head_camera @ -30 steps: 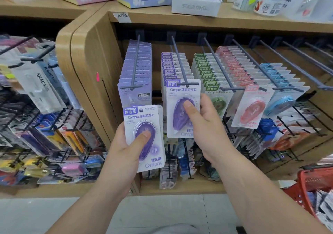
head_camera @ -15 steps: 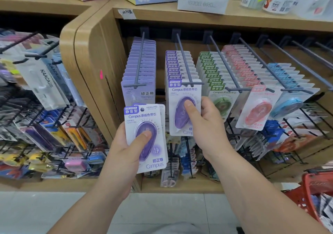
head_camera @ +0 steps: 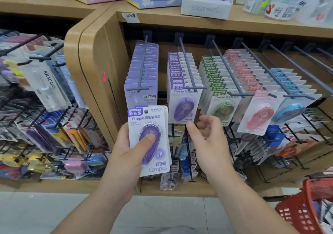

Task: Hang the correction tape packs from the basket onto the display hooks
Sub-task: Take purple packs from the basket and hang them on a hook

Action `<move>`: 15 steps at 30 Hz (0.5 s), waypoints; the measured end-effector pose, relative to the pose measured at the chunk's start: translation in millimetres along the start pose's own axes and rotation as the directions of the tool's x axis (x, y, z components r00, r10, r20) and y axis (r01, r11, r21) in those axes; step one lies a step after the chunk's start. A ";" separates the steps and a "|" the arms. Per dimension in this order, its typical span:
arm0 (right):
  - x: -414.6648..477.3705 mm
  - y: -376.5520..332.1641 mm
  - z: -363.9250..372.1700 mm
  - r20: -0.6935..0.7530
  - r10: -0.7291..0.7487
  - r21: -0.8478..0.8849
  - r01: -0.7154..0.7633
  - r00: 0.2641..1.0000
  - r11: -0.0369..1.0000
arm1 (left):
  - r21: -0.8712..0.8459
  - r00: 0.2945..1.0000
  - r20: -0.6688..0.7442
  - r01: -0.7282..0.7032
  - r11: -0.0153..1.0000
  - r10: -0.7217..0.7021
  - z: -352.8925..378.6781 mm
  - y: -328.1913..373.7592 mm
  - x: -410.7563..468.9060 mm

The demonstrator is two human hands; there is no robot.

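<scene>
My left hand [head_camera: 126, 147] grips a small stack of purple correction tape packs [head_camera: 149, 140], thumb pressed on the front blister. My right hand [head_camera: 209, 140] hovers just below the purple pack [head_camera: 183, 107] hanging at the front of the second hook [head_camera: 191, 77], fingers loosely curled and holding nothing. Rows of purple, green [head_camera: 223, 107], pink [head_camera: 259, 114] and blue [head_camera: 290, 111] packs hang on neighbouring hooks. The red basket [head_camera: 302, 210] sits at the lower right with more packs inside.
A wooden shelf [head_camera: 180, 19] above carries clock boxes and jars. Bare hooks [head_camera: 295, 60] stick out at the upper right. Wire racks [head_camera: 45, 125] of other stationery fill the left bay and the space under the packs. Pale floor tiles lie below.
My right hand has let go of the purple pack on the second hook and drawn back below it. The left hand keeps its stack. The view shifted slightly.
</scene>
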State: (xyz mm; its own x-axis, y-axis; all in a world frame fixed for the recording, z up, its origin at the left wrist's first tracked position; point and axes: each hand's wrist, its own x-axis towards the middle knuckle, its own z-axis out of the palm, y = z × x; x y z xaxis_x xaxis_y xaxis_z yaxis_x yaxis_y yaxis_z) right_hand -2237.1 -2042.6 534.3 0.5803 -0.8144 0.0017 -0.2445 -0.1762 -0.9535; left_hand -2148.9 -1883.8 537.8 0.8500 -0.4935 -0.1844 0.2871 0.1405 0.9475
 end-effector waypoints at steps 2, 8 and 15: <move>-11.2 -4.1 -1.2 0.081 -0.013 0.040 0.009 0.997 0.999 | -0.005 1.000 0.002 0.013 1.000 -0.013 3.0 -1.1 0.7; -22.6 -12.2 5.2 0.375 0.005 0.098 -0.044 0.927 0.994 | -0.003 0.999 0.033 0.019 1.000 -0.019 13.2 -3.4 2.6; -25.7 -8.2 -1.0 0.457 0.051 0.254 -0.186 0.888 0.949 | -0.061 0.996 0.088 0.029 0.998 -0.024 15.4 -2.0 0.0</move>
State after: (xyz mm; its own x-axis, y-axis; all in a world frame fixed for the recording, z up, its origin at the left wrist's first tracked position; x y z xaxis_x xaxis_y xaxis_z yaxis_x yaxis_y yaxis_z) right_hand -2250.8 -2020.8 542.4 0.8579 -0.4793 -0.1853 -0.1423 0.1249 -0.9819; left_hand -2156.3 -1897.3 539.9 0.8005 -0.5707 -0.1829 0.3380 0.1778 0.9242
